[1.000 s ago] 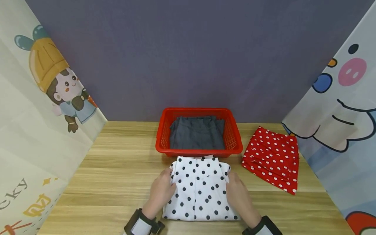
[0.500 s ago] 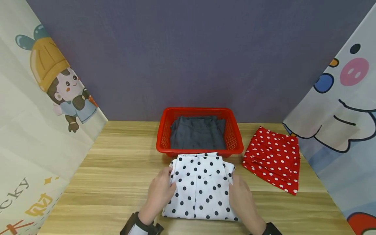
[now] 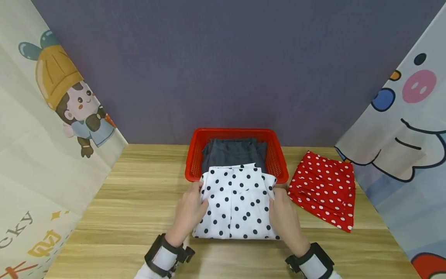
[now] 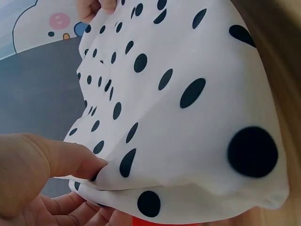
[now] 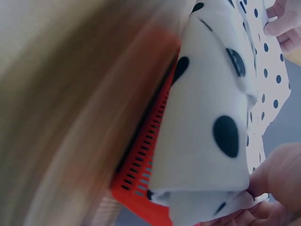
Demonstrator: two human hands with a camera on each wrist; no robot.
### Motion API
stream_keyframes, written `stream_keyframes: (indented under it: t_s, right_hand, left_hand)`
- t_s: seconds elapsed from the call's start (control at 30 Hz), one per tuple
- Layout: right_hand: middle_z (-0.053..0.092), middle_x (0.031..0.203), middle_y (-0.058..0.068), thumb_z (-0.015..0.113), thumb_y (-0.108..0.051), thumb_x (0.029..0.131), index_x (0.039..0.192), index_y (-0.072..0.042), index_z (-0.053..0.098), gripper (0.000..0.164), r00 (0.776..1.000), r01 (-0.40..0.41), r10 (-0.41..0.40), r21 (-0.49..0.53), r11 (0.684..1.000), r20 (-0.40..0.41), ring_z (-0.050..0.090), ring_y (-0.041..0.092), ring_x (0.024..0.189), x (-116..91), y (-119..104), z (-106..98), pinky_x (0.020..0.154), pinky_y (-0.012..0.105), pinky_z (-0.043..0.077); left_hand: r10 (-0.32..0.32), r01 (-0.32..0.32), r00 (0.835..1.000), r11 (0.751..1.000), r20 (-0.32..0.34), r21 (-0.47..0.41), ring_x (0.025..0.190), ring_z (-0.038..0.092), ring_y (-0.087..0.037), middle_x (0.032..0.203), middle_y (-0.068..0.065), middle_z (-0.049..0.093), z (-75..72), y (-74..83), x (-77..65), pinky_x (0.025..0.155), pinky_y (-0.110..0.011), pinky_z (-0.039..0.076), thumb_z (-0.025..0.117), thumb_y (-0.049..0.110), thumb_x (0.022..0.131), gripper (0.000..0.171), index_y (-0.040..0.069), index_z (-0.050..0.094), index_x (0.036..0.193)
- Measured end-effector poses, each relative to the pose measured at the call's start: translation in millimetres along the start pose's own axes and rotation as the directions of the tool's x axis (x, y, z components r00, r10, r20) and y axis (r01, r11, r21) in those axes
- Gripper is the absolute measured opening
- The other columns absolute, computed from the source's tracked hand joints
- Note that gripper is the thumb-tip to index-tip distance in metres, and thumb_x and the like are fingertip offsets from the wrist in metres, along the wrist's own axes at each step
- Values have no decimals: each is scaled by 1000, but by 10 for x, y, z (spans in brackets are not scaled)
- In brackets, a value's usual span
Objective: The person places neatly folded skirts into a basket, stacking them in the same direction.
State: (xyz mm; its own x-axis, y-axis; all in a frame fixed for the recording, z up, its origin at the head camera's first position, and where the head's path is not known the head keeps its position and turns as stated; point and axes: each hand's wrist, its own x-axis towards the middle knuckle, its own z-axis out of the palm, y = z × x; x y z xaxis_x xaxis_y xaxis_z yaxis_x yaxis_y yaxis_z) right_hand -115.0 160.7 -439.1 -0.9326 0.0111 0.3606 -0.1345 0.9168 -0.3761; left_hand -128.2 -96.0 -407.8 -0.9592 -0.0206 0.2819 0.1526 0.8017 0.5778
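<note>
A folded white garment with black polka dots (image 3: pixel 240 205) is held between my two hands, its far edge overlapping the near rim of the red plastic basket (image 3: pixel 189 166) in the head view. My left hand (image 3: pixel 189 209) pinches its left side, thumb on top and fingers beneath, as the left wrist view shows. On the opposite side my right hand (image 3: pixel 283 213) grips the edge the same way, with the thumb (image 5: pixel 277 174) pressed over the fold. Inside the basket lies a folded dark grey garment (image 3: pixel 233 151), its near part hidden behind the white cloth.
A folded red cloth with white dots (image 3: pixel 324 190) lies on the wooden table (image 3: pixel 132 201) to the right of the basket. A grey-purple backdrop (image 3: pixel 230 69) stands behind, and printed cartoon curtains (image 3: pixel 400 128) flank both sides.
Both hands have carried the white dotted garment up and forward, from in front of the basket to over its near rim. The basket and red cloth stay put.
</note>
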Motion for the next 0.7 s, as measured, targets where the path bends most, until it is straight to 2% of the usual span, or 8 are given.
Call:
stream_keyframes:
  t_s: [0.17,0.4,0.53,0.7]
  right_hand:
    - [56,93,20,69,-7,79,112,6,46,42,999,27,-27,6,1000,-34,57,27,75,163,-3,-16,67,42,54]
    - [56,96,21,67,-10,82,115,4,46,42,998,41,-40,3,999,-47,59,30,73,391,-4,-35,66,42,54]
    - [55,96,21,65,-11,83,115,5,46,41,999,45,-45,8,999,-31,59,29,73,516,-15,-70,66,44,54]
    - [55,93,18,63,-13,84,115,4,46,39,999,34,-34,4,999,-14,58,27,71,664,-39,-112,65,42,54]
  left_hand:
    - [5,-5,1000,1000,-9,-27,80,61,-28,101,-16,62,-13,20,155,68,-39,51,65,-1,71,43,-3,55,113]
    - [1,-1,1000,999,-5,-52,86,59,-26,104,-16,61,-9,31,377,75,-38,51,63,-2,73,41,-4,55,114]
    - [-17,18,1000,999,7,-42,86,59,-25,105,-14,61,-17,38,493,72,-38,52,63,1,76,39,-3,55,114]
    - [-1,2,1000,999,10,-44,87,58,-26,104,-15,61,-34,40,628,74,-38,51,62,1,76,39,-4,56,114]
